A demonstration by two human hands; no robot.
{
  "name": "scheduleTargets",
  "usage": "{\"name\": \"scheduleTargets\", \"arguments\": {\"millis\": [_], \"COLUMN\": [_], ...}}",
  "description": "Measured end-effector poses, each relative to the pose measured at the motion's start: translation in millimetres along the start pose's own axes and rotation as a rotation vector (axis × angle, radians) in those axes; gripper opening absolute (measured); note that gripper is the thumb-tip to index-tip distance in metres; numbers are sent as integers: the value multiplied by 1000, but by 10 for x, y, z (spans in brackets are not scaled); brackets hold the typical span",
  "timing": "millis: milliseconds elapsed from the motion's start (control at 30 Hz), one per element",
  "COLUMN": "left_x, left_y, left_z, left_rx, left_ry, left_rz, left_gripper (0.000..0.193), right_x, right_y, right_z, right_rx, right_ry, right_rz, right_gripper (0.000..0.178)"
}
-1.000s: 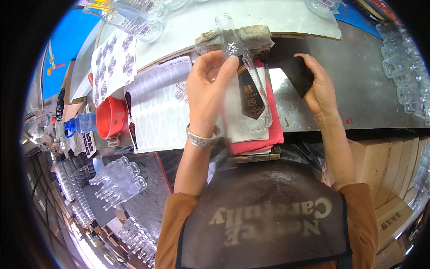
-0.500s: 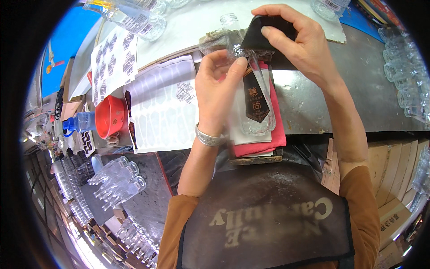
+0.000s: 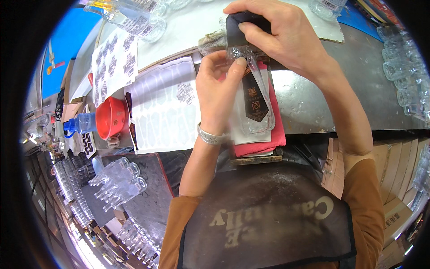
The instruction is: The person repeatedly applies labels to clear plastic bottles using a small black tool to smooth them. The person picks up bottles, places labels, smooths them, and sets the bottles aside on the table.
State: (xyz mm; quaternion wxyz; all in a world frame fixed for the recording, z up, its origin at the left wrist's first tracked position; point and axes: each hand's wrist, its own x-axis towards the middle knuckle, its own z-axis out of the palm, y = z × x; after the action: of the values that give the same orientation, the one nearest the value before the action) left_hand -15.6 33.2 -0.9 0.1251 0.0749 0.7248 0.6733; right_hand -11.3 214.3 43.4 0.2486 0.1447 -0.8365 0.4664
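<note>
Red cloth (image 3: pixel 278 125) and a white layer (image 3: pixel 251 138) lie beneath the clear bottle (image 3: pixel 264 89) at upper centre, likely cushioning it; the left hand (image 3: pixel 216 87) pinches its shoulder, apparently against rolling, while the right hand's (image 3: pixel 289 38) grip pinches a black flat piece (image 3: pixel 235 35) over the neck.
</note>
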Motion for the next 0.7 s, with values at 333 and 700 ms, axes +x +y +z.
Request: {"name": "scheduleTargets", "arguments": {"millis": [333,700], "left_x": [-75,-35], "left_y": [135,-58], "left_z": [24,-114], "left_rx": [-103,-301], "left_ry": [12,-36], "left_rz": [-124,-186], "left_gripper": [39,58], "right_x": [-453,-624], "right_y": [-94,-219], "right_z": [71,12], "right_rx": [48,-102], "right_ry": [184,66], "right_rz": [318,-110], "right_gripper": [30,27]}}
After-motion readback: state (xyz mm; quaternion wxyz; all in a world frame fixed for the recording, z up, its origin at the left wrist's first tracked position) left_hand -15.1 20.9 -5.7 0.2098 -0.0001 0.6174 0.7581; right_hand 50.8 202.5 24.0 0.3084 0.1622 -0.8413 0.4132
